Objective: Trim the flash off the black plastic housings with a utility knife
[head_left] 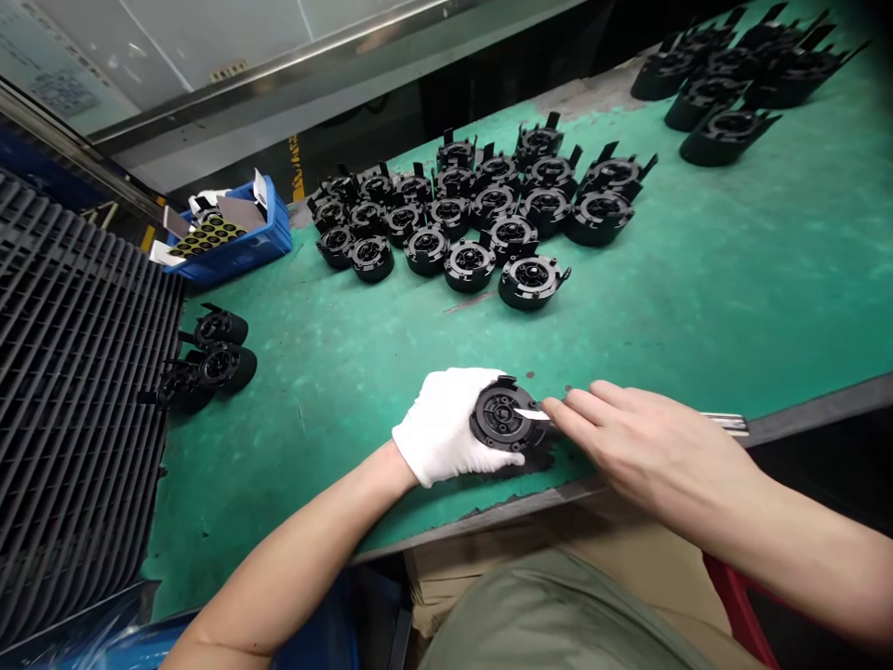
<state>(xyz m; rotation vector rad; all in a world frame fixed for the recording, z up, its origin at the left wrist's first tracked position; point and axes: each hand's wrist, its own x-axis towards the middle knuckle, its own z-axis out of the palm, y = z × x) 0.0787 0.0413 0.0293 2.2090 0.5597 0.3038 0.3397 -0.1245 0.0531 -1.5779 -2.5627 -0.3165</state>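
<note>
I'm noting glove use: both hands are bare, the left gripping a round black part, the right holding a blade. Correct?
No: the head view shows a white glove on the left hand, gripping the black part; the bare right hand holds the blade.

Has a green table [335, 372], stained and pale-worn at its far edge. Beyond the table, a glossy pale panel [209, 37] with streaks of reflected light, edged by a metal rail [327, 58]. Beside its left end, a dark slatted rack [76, 400]. Below its near edge, brown cardboard [436, 577] and something red [743, 605], partly hidden.
</note>
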